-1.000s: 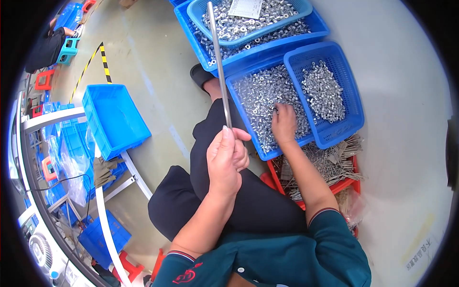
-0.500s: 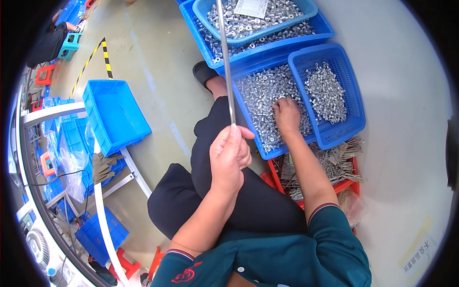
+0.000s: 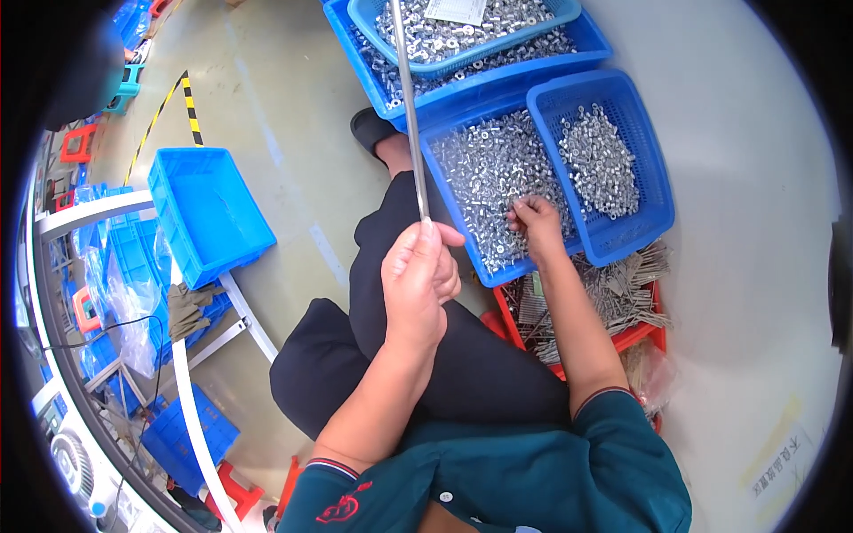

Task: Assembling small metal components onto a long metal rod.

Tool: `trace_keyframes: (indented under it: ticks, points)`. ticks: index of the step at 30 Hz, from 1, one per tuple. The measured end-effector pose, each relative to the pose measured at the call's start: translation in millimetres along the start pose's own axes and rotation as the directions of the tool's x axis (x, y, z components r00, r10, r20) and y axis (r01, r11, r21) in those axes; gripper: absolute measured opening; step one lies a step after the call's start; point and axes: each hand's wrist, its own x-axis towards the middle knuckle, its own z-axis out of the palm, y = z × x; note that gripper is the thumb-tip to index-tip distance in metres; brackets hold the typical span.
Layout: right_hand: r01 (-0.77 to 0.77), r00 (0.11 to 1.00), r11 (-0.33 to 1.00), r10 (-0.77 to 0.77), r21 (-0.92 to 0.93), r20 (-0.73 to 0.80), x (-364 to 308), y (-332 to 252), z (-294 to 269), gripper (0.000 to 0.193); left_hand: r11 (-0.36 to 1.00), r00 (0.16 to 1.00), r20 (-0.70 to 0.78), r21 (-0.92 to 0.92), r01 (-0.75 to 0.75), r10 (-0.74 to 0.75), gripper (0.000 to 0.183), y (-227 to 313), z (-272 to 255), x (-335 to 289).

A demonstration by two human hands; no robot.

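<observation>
"Where's the rod (image 3: 410,115)?"

"In the left hand (image 3: 416,280), grip clenched round its near end, long axis pointing away from the body!"

"And the right hand (image 3: 540,224)?"

"Nearer the loose metal pieces (image 3: 496,164), to the rod's right, at the blue bin (image 3: 499,277); fingers bunched, can't tell whether they pinch one."

"Looks?"

"Rod slim, straight, silvery; pieces small, shiny, many ring-like!"

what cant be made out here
Head view:
Upper end of metal rod: cut off by top edge
Its lower end: hidden by left hand
Anything in right hand: too small
Floor of blue bin beneath it: hidden under small metal parts
Co-worker: blurred, cut by dark rim
</observation>
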Motion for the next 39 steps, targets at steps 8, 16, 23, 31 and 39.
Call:
trace_keyframes:
  ticks: [8,16,23,31,39]
  points:
    - [-0.313,0.891,0.796,0.057,0.518,0.45,-17,-6,-23,0.01,1.0,0.999,-0.035,-0.029,-0.001,0.0,0.03,2,1,-1]
    - [-0.176,0.919,0.971,0.102,0.165,0.381,-8,-29,8,0.013,1.0,0.999,-0.024,-0.015,-0.021,0.021,0.031,0,0,-1]
    - [0.272,0.96,0.433,-0.06,-0.859,0.274,-14,-2,30,0.028,1.0,1.0,-0.025,-0.026,-0.008,0.007,0.03,0,0,-1]
    - [0.381,0.881,0.075,-0.33,-0.921,0.338,-19,4,38,0.025,0.999,1.0,-0.017,-0.031,-0.009,0.009,0.028,1,0,-1]
    - [0.384,0.857,0.002,-0.374,-0.923,0.356,-16,17,38,0.019,1.0,1.0,-0.023,-0.029,0.005,-0.006,0.026,0,-1,-1]
